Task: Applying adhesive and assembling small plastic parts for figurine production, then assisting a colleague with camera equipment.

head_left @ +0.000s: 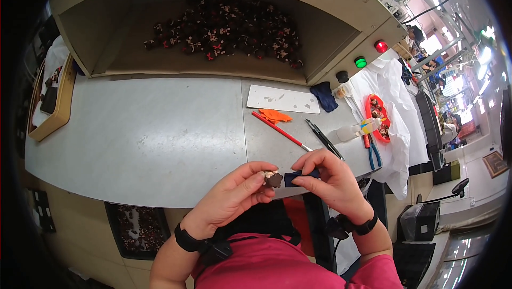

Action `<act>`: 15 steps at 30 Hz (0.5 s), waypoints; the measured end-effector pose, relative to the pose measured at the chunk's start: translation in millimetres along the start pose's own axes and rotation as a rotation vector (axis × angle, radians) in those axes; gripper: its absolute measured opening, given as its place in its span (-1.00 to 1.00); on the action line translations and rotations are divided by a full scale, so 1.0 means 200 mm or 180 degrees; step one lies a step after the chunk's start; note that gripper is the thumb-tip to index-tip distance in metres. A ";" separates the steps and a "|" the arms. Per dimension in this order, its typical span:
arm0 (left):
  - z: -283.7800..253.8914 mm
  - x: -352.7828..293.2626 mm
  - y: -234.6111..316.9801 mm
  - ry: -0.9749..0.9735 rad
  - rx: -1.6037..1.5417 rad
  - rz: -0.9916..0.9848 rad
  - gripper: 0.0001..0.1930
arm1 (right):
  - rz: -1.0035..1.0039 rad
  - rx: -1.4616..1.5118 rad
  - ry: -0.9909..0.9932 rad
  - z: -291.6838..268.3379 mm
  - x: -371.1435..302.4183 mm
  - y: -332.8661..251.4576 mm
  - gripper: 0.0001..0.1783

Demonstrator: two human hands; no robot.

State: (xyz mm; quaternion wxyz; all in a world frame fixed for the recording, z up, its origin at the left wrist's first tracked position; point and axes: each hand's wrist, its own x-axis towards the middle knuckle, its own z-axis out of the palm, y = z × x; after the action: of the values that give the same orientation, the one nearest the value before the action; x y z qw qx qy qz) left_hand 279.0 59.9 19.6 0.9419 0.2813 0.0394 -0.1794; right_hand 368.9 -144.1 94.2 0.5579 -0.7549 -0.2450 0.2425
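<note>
Over the grey workbench (160, 145), near its front edge, the left hand (233, 193) and right hand (333, 181) faced each other, both pinching. The right gripped a folded navy cloth (292, 177); just beside it, the left held a small brown-and-cream figurine (274, 181), which a slack pinch could drop or a hard rub chip.
</note>
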 end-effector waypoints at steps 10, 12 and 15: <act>-0.01 0.01 -0.01 0.0062 -0.0113 0.0089 -0.67 | -0.1654 -0.3204 0.0758 -0.08 0.08 0.05 -0.74; -0.02 0.02 -0.01 0.0062 -0.0140 0.0095 -0.67 | -0.0717 -0.2350 0.0573 -0.14 0.04 0.07 -0.71; -0.02 0.01 -0.01 0.0120 -0.0139 0.0122 -0.67 | -0.0622 -0.2142 -0.0002 -0.09 0.02 0.00 -0.67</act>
State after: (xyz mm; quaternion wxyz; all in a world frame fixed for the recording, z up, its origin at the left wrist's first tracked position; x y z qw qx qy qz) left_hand 280.9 59.5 15.1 0.9501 0.2648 0.0556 -0.1551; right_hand 383.4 -154.8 98.9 0.2984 -0.8694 -0.3825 0.0939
